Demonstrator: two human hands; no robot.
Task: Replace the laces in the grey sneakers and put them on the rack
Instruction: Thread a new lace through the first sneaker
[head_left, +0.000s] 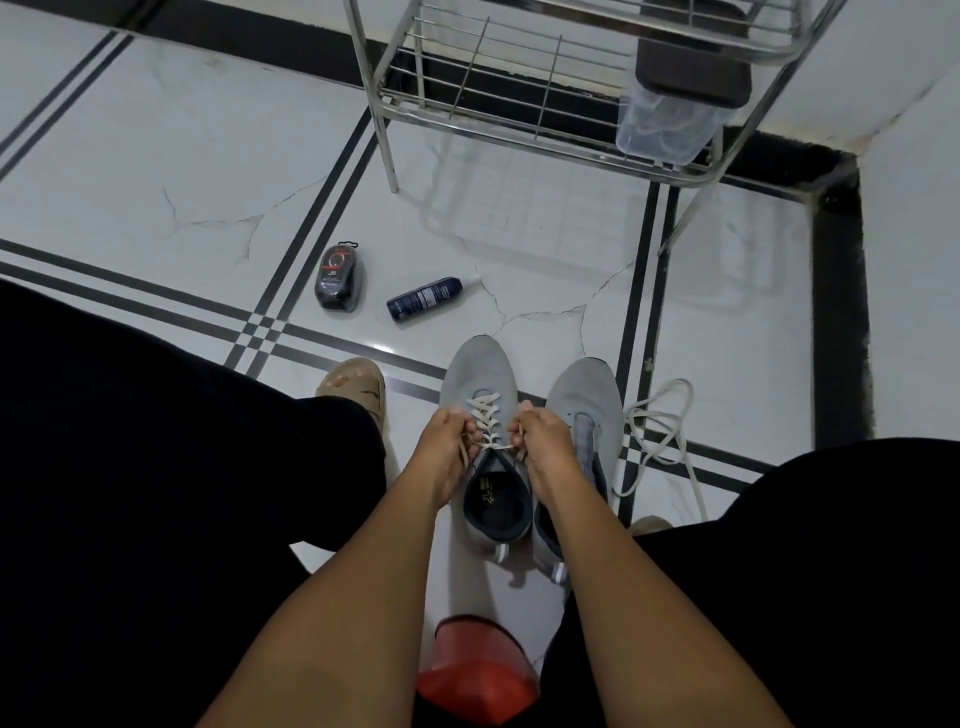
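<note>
Ahead: I'm facing open floor up to the rack.
Left ahead: bottle and pack are lying in my way.
Right: loose lace is trailing beside the unlaced sneaker.
Rack shelf: tub is filling its right end.

Bare forearms, black trousers, seemingly tan sandals.

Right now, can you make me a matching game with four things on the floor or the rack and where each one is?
Things:
1. loose lace
2. dark bottle
3. clear tub
4. left sneaker

Places:
A. on the rack's bottom shelf
B. between both hands
C. lying on its side on the tiles
D. on the floor right of the right sneaker

Pairs: 1-D, 2-C, 3-A, 4-B
</note>
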